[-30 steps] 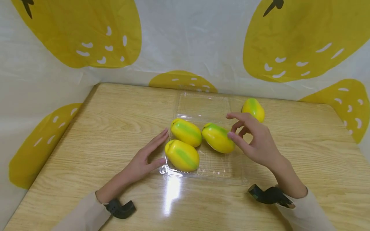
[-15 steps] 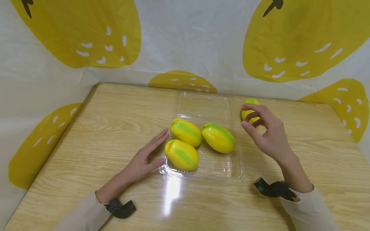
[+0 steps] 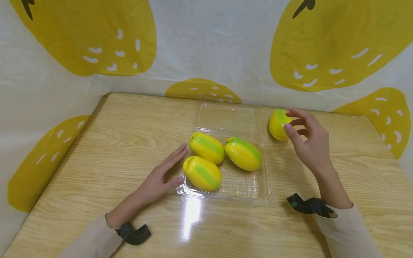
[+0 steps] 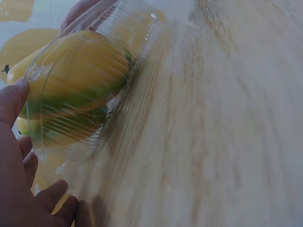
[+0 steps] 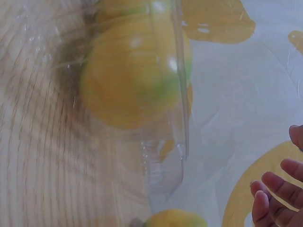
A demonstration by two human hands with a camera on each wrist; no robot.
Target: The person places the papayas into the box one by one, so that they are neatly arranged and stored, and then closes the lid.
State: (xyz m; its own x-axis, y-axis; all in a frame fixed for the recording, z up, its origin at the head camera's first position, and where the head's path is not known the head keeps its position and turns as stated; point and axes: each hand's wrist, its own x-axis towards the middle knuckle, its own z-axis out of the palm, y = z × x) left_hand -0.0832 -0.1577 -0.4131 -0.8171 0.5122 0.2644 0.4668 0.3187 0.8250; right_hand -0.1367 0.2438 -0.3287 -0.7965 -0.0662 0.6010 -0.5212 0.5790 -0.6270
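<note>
Three oval yellow fruits with green streaks, like papayas, lie in a clear plastic clamshell box point(image 3: 243, 186): one at the back left point(image 3: 207, 147), one at the front left point(image 3: 202, 173), one on the right point(image 3: 243, 154). My left hand point(image 3: 158, 179) rests beside the box with fingers extended; its thumb touches the rim in the left wrist view. A fourth papaya-like fruit point(image 3: 278, 125) sits on the table behind the box's right side. My right hand point(image 3: 309, 143) hovers at its right, fingers loosely curved, thumb overlapping the fruit in the head view. Nothing shows between the fingers in the right wrist view.
The box's lid point(image 3: 227, 116) lies folded back toward the wall. A wooden table point(image 3: 129, 125) carries everything. Behind it hangs a white cloth point(image 3: 213, 43) printed with big yellow fruit shapes.
My right hand has let go of the right-hand fruit in the box and moved right and back to the fruit outside. My left hand and the box have stayed put.
</note>
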